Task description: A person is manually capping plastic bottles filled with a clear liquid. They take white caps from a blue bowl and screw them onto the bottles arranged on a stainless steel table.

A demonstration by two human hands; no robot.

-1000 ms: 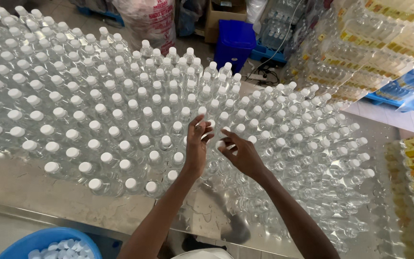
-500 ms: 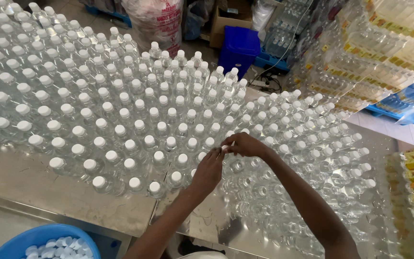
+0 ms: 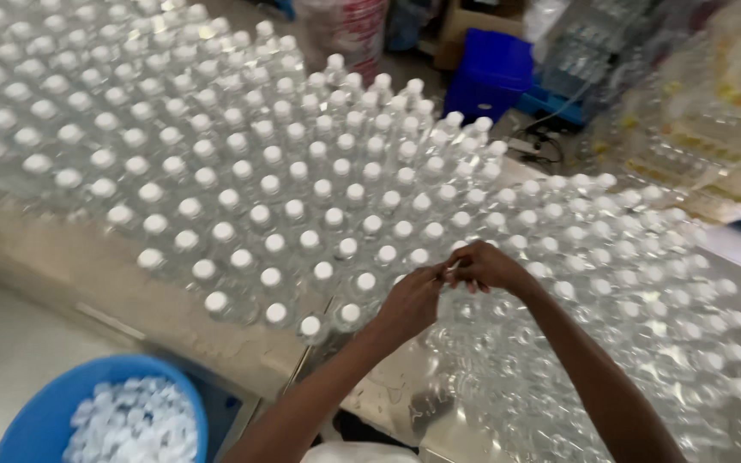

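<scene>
A dense crowd of clear plastic bottles with white caps (image 3: pixel 285 210) stands on a metal table (image 3: pixel 87 283). My left hand (image 3: pixel 412 302) and my right hand (image 3: pixel 484 266) meet fingertip to fingertip over the front row of bottles, just above a bottle top (image 3: pixel 452 267). Both pinch at something small and white there, likely a cap; the blur hides which hand holds it. To the right of my hands the bottles (image 3: pixel 559 377) look uncapped and glassy.
A blue basin (image 3: pixel 40 420) full of loose white caps sits at the lower left, below the table edge. Behind the table stand a blue crate (image 3: pixel 490 73), a cardboard box (image 3: pixel 465 21) and shrink-wrapped packs of bottles (image 3: pixel 696 129) at the right.
My hands have come together and shifted nearer the table's front edge. The view has swung left and down, bringing the blue basin of caps further into sight.
</scene>
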